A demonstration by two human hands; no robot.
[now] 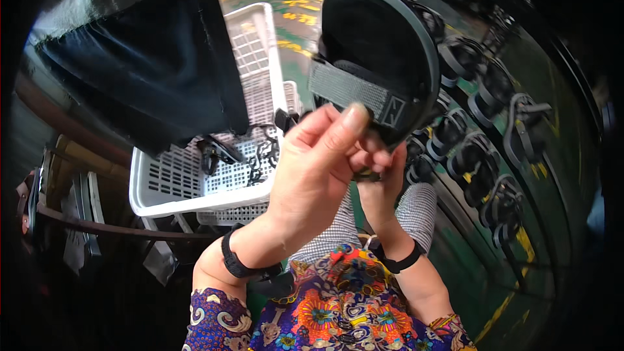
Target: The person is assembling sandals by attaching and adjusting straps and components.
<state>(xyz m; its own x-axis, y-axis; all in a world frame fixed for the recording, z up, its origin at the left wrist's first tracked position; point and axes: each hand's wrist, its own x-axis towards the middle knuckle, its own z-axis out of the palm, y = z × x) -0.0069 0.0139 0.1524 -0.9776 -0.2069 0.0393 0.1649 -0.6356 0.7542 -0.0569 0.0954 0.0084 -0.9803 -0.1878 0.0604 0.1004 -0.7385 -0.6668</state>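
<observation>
A black sandal [364,32] with a grey sole edge is held up in front of me, its wide end pointing away. Across it runs a grey textured strap [351,88] with a dark pattern at one end. My left hand [315,162] is closed, its thumb and fingers pinching at the strap's near edge. Behind and below it, my right hand [385,182] is closed round the sandal's near end. The left hand partly hides that end and the right hand's fingers.
At left stands a white plastic basket [179,207] with several black strap-like pieces [260,153] inside. Dark cloth [156,65] hangs over its far left. On the right, a rack carries several black sandals [484,101] with grey soles. Yellow markings [302,10] show on the green floor.
</observation>
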